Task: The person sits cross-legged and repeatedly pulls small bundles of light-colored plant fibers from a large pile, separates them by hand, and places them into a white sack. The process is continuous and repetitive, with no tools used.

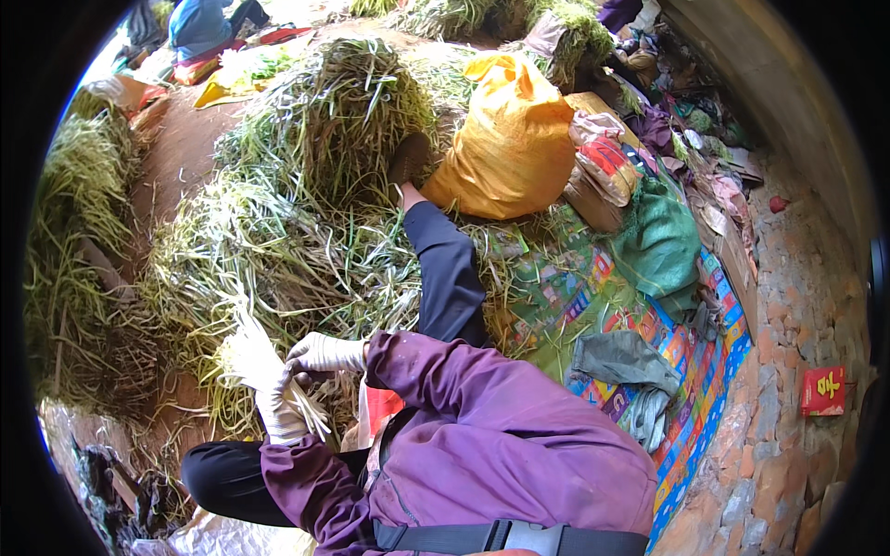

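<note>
My left hand [280,409], in a striped knit glove, is closed around a bunch of pale leafy stalks [252,353]; the whitish stalk ends stick out below the fist. My right hand [323,354], gloved alike, is at the bunch's near side, its darkened fingertips close to or on the stalks; whether it grips any is hard to tell. Just beyond both hands lies a loose heap of long green and straw-coloured stalks [278,257]. A taller mound [348,125] of the same stalks rises behind it, beside my outstretched foot.
A full orange woven sack [511,139] stands beyond my outstretched leg. To the right are a green sack [657,243], a grey cloth [622,361] on a colourful patterned mat [688,403], and a brick wall [779,417]. More stalks [76,278] are piled at left. Another person [198,31] is at upper left.
</note>
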Available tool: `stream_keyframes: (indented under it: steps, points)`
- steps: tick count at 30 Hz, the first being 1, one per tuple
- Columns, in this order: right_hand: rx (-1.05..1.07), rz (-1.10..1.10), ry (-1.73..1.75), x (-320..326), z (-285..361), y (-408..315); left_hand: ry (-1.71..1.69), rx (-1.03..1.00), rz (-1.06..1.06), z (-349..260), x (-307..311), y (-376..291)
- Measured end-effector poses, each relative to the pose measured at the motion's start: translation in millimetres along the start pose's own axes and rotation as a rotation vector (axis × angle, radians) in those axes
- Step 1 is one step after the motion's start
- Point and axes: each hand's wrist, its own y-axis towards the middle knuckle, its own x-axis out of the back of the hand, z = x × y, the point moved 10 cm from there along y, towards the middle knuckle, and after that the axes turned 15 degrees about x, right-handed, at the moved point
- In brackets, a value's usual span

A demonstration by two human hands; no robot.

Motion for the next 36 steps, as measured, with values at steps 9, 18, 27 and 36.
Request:
stream_keyframes:
  steps: [9,18,27,36]
  points:
    - [0.008,-0.04,0.062,45.4,29.1,-55.3,0.011,-0.019,-0.128,10.7,8.4,11.5]
    - [0.189,-0.269,-1.052,161.1,40.4,-73.6,-0.089,0.022,0.099,15.8,-7.0,12.4]
    - [0.429,-0.13,-0.816,81.2,-24.2,-32.0,-0.302,0.206,0.627,-38.0,-7.6,5.7]
    - [-0.41,0.017,-1.323,171.9,-150.0,-41.3,-0.229,-0.273,0.648,-287.2,-73.0,-160.0]
